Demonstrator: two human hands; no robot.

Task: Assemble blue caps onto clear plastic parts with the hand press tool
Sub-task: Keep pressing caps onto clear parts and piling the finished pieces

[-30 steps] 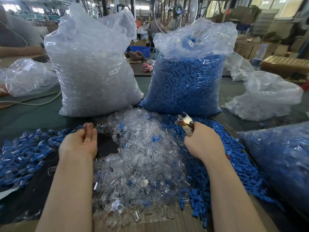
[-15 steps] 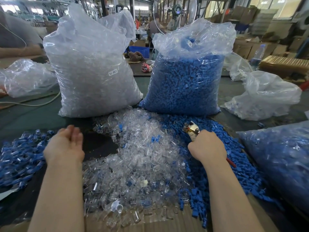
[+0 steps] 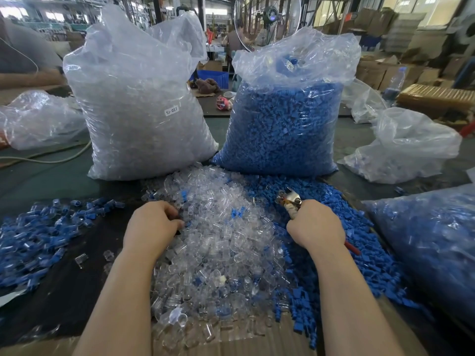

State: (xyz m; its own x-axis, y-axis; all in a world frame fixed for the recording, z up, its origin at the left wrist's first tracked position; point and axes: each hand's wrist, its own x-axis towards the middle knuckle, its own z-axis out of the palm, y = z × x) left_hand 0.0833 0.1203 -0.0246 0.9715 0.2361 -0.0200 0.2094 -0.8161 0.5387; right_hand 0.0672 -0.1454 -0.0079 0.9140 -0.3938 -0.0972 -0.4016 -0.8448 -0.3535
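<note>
While gripped: press tool (image 3: 290, 199) beyond right grip (image 3: 315, 228).

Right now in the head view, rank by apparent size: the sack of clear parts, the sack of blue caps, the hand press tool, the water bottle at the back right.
1-2. sack of clear parts and sack of blue caps: too alike to rank.
3-4. water bottle and hand press tool: unsure; the bottle is far away, the tool mostly hidden in the right hand.

A standing fan (image 3: 267, 19) rises at the back (its blades unclear); a plastic bottle (image 3: 394, 83) and stacked cardboard boxes (image 3: 385, 73) stand to its right.
</note>
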